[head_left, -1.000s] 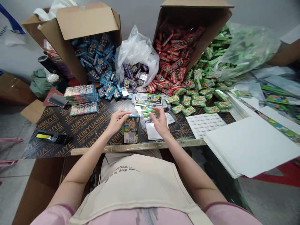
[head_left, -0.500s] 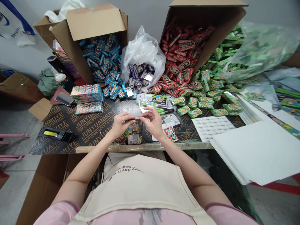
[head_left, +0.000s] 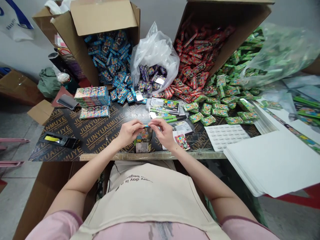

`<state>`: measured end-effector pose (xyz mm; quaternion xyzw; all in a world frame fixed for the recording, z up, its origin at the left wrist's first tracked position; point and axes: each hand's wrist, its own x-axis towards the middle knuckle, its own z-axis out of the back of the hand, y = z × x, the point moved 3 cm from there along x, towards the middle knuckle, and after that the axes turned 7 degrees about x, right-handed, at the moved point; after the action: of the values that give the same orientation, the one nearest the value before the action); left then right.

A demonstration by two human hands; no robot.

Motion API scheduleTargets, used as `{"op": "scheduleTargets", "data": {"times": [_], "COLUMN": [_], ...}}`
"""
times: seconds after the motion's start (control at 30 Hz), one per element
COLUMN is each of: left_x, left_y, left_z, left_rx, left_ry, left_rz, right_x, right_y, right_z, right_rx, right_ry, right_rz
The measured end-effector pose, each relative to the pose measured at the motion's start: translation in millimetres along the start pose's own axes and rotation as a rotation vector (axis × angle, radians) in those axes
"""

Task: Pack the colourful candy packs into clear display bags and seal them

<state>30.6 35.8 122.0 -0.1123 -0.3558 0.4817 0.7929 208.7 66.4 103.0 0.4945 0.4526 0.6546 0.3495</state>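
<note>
Between the left hand (head_left: 128, 133) and the right hand (head_left: 164, 133), a dark packet (head_left: 143, 144) shows multicoloured print, a pale label and a blue top edge, against a black tabletop (head_left: 96, 131) patterned with gold lettering. Beyond the left hand lie blue packs (head_left: 110, 55); beyond the right, red packs (head_left: 196, 61), with purple packs (head_left: 150, 71) straight ahead. Rightward, green packs (head_left: 220, 112) border a white sheet (head_left: 226, 136) with rows of grey marks.

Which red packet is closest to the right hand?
The lone red packet beside the right hand; the other red packets lie heaped farther back.
</note>
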Motion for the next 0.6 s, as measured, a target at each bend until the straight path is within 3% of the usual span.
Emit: {"op": "scheduleTargets", "data": {"times": [0.17, 0.23, 0.47, 0.6], "left_x": [0.5, 0.6, -0.8, -0.9], "left_y": [-4.0, -3.5, 9.4, 14.2], "left_z": [3.8, 3.9, 1.8, 0.4], "left_rx": [-0.024, -0.075, -0.303, -0.355], "left_ry": [0.011, -0.018, -0.099, -0.066], "left_rz": [0.027, 0.065, 0.304, 0.375], "right_x": [31.4, 41.5, 54.9, 55.5], "right_y": [25.9, 36.4, 39.1, 33.7], "right_z": [20.9, 24.1, 9.3, -3.3], "right_rx": [-0.094, -0.076, 0.121, 0.106], "right_ry": [-0.151, -0.139, 0.243, 0.456], "right_rz": [0.156, 0.162, -0.084, -0.107]}}
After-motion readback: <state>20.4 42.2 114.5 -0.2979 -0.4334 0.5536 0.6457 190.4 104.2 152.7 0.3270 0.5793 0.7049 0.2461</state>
